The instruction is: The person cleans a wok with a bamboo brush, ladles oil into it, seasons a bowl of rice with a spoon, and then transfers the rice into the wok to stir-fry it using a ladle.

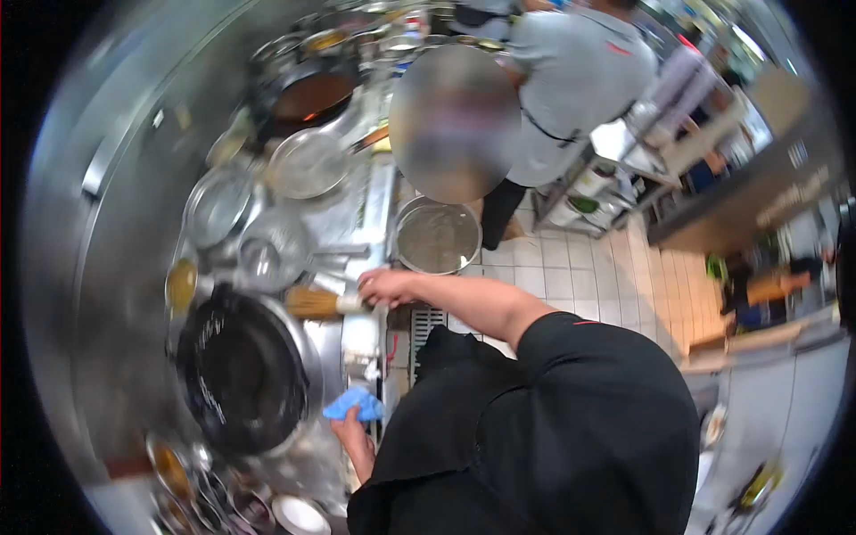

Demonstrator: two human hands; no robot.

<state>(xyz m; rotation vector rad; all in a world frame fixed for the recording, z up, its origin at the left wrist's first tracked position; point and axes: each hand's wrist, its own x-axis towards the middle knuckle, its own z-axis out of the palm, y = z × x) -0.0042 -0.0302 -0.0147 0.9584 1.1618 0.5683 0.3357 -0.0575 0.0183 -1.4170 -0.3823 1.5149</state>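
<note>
Your brush (314,303) has rough, matt, straw-like bristles; what its pale handle (349,305) is made of, you can't tell from here. The cloth (353,405) you hold looks soft, creased and matt. Your wok (245,374) is dark, smooth metal, dull inside and streaked pale in places. The tabletop (310,473) is shiny, smooth metal, and the wall (116,267) sheet metal with a blurred sheen. The pot (437,239) is metal too. Your shirt (588,428) is matt fabric; the floor (555,278) is smooth tile.
</note>
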